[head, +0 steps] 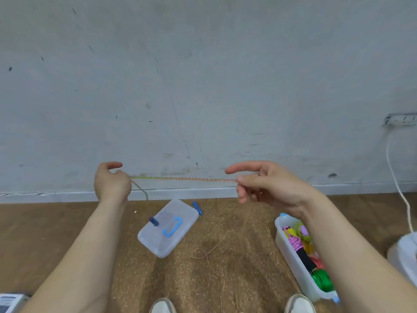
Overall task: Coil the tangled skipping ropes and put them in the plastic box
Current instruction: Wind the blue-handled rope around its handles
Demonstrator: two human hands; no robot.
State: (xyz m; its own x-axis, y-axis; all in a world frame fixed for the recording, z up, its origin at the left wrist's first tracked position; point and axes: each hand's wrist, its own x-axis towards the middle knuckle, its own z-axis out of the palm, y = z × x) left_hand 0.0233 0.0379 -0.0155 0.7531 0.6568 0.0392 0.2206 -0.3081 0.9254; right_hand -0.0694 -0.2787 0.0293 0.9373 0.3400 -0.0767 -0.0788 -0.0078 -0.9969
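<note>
Head view of a rope-coiling task, partly done. The left hand (111, 184) and right hand (266, 185) are held well apart, above and to the left of the plastic box (291, 260), with a taut length of skipping rope (182, 178) stretched level between them. The left hand's fingers curl round the rope. The right hand pinches it between thumb and curled fingers, with the index finger held straight out. From the hands, the slack of the rope (209, 249) falls to the floor (237, 285) left of the box and lies there in a loose loop. One blue handle (197, 208) lies on the floor further left. A second blue handle (154, 221) rests on the clear lid (180, 213), which lies flat on the floor well to the left of the box. The box stands open and already holds several wound ropes, among them a pink bundle (295, 241) and a green coil (321, 280). The task therefore appears well advanced. This rope is straightened between the hands but not yet coiled; winding it and placing it in the box remain. No other loose rope can be made out.
</note>
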